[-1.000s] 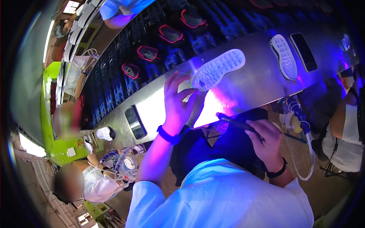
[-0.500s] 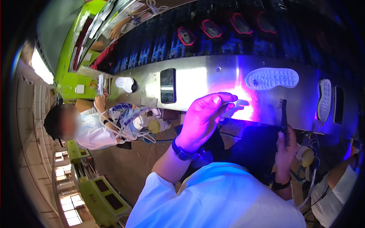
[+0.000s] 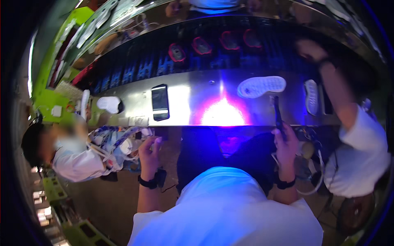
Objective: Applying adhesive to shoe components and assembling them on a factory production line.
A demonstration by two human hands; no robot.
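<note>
My right hand (image 3: 286,146) is closed around the handle of a slim black brush (image 3: 277,111), whose bristled end points up over the metal bench. My left hand (image 3: 149,154) hangs just off the bench's front edge with fingers curled in toward the thumb; whatever may be between them is too small to make out. Beyond the brush lies a white shoe sole (image 3: 262,87), tread upward, with a dark patch at its left end. A second white sole (image 3: 311,97) lies to its right. At the left are a black phone (image 3: 160,102) and another white sole (image 3: 108,104).
A bright pink-violet light spot (image 3: 223,115) falls on the metal bench (image 3: 135,96). Behind runs a dark conveyor (image 3: 156,67) bearing several red-rimmed dark pieces (image 3: 201,45). Co-workers sit left (image 3: 76,158) and right (image 3: 357,151); the right one's arm reaches over the conveyor.
My left hand has left the light and dropped to the left, off the bench edge. My right hand still holds the brush. The view has turned, and the right co-worker's arm now extends over the conveyor.
</note>
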